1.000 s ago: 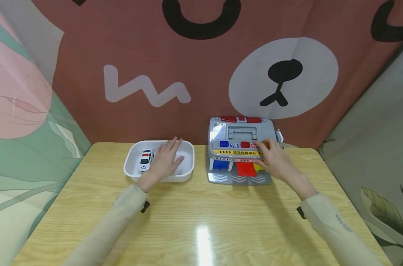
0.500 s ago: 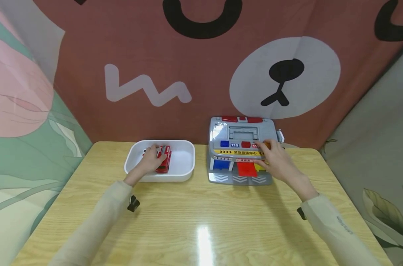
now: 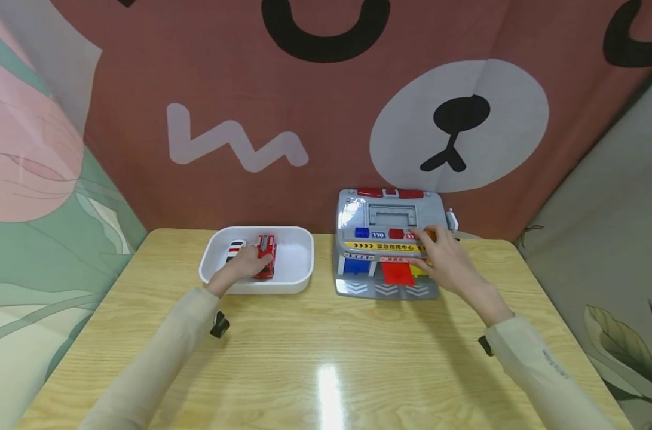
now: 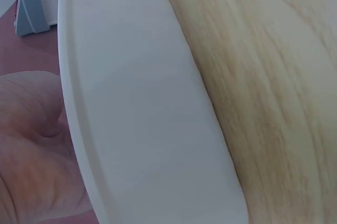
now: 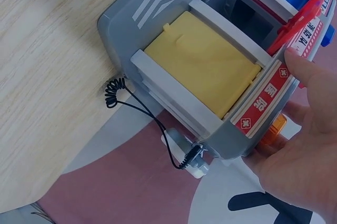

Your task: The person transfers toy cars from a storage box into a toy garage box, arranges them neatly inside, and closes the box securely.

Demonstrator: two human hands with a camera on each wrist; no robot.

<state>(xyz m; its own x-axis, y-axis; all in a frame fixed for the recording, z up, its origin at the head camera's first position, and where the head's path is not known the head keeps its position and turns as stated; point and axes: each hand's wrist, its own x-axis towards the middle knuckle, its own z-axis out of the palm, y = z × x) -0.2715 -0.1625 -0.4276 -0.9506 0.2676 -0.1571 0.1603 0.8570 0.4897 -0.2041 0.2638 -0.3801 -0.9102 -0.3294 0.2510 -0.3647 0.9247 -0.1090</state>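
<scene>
My left hand (image 3: 239, 264) reaches over the near rim of a white tray (image 3: 294, 258) and grips a red toy fire truck (image 3: 266, 242), thumb lying along its right side. To its left sits a white toy police car (image 3: 235, 245), partly hidden by the hand. In the left wrist view the tray wall (image 4: 137, 98) covers the fingers and only the palm (image 4: 34, 150) shows. My right hand (image 3: 450, 263) holds the front roof edge of a grey toy rescue station (image 3: 352, 209), thumb in front, fingers on top. The station's red door (image 3: 398, 273) stands raised.
The station's yellow door (image 5: 202, 63) is down, and so is the blue door (image 3: 357, 266). A coiled black cord (image 5: 117, 92) hangs at its side. Behind the wooden table (image 3: 282, 346) rises a printed cloth backdrop (image 3: 326, 119).
My left hand has moved left and down from over the tray's middle, uncovering the fire truck and closing on it. The police car was covered, then partly reappeared. The right hand keeps its place.
</scene>
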